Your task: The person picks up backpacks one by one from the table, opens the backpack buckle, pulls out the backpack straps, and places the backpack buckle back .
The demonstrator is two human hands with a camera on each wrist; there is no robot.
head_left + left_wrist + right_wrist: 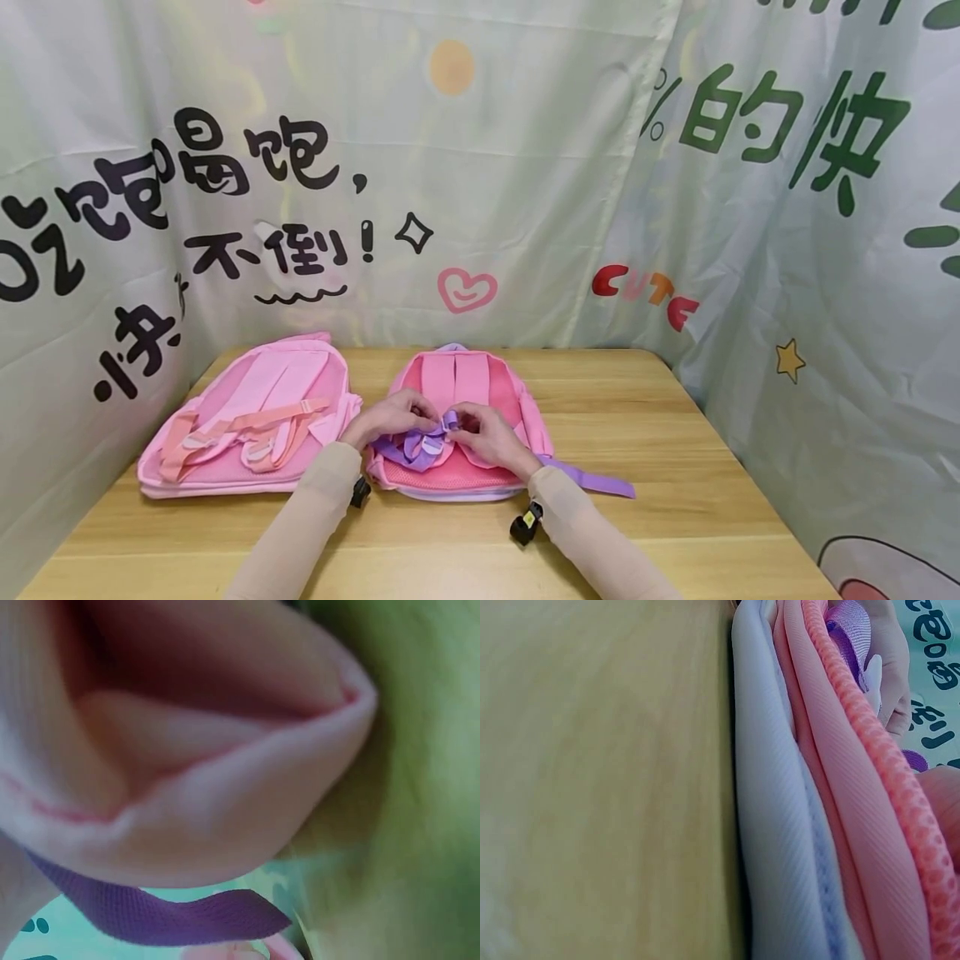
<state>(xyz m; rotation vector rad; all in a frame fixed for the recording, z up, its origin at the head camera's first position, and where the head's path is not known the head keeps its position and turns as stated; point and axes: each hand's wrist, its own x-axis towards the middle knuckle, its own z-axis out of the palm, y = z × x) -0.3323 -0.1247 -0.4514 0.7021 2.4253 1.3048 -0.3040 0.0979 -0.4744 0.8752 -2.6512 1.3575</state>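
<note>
A pink backpack [510, 375] lies straps up on the table, its lavender edge [772, 810] against the wood in the right wrist view. Over its lower back, my left hand [397, 414] pinches a purple strap [408, 450]. My right hand [491, 435] pinches the same strap close by, at a small pale buckle [448, 422]. A second pale buckle [431, 446] shows just below. The exact grip of the fingertips is partly hidden. One loose purple strap end [609, 485] trails to the right; the left wrist view shows a purple strap [187, 919] below pink fabric [217, 817].
Left of my left hand lies a second, lighter pink backpack [225, 467] with orange-pink straps [258, 421]. Both bags rest on a wooden table [637, 400]. Printed cloth [525, 183] hangs behind it and at both sides.
</note>
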